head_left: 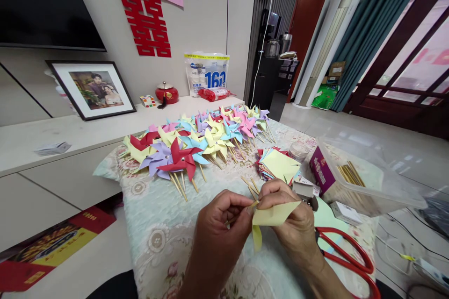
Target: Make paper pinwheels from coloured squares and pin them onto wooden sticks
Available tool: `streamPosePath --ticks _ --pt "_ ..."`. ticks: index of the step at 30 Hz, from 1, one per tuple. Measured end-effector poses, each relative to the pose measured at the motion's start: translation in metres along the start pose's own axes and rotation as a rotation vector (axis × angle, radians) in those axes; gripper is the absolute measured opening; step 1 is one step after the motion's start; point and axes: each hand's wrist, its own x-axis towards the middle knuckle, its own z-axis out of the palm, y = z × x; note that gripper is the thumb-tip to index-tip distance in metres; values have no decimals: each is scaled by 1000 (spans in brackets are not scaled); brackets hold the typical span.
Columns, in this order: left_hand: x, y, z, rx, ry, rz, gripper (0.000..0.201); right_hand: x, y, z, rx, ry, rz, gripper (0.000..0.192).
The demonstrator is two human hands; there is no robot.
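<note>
Yellow paper square [272, 215] sat pinched in right hand [293, 222], long edge pointing right, low over table [154, 224]. Wooden stick [245, 207] lay level just left of paper, left hand [219, 219] fingertips closed on it. Red scissors [345, 254] right of paper; pinwheel pile [196, 142] beyond.

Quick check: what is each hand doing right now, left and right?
Left hand: closed, pinching a thin wooden stick.
Right hand: closed, holding a folded yellow paper at the stick.
</note>
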Motion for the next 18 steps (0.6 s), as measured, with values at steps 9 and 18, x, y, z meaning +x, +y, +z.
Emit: streamPosePath --ticks 9,18 --pt "-2 0 -2 254 42 181 10 -4 4 1 -1 14 -8 16" --pt "-4 1 -2 286 27 204 10 -8 7 4 5 70 -16 14"
